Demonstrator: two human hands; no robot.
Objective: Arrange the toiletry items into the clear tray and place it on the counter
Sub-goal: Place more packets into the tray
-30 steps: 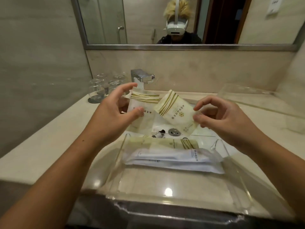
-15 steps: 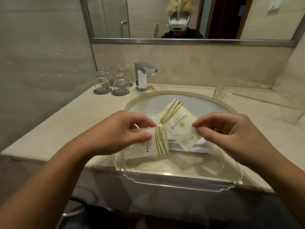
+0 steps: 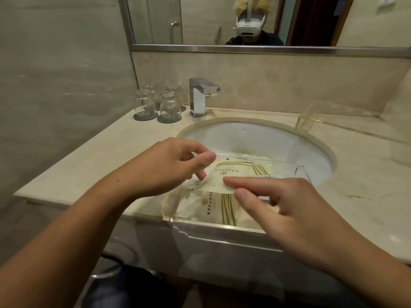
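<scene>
Now, status: loading is nearly done and placement is not. Two striped sachets lie inside the clear tray [image 3: 165,210], the near sachet [image 3: 213,205] flat against its front wall and the upper sachet [image 3: 231,174] overlapping it toward the far side. Something pale shows beneath them at the tray's far right, too hidden to name.

Your left hand [image 3: 169,167] looks released. Its fingers are loosely curled, one fingertip is at the upper sachet's left edge, and nothing is between thumb and fingers. Your right hand [image 3: 289,207] has its index finger lying along the upper sachet with the thumb at its near edge. You cannot tell from this view whether that is a light pinch or only a touch.

The tray sits at the front edge of the table [image 3: 100,156], reaching out over the near rim of the sink [image 3: 255,141].

Judged remaining: let go of the upper sachet, square the contents, then carry the tray to its spot on the table.

A second clear tray [image 3: 311,121] stands at the back right, with no contents visible in it.
</scene>
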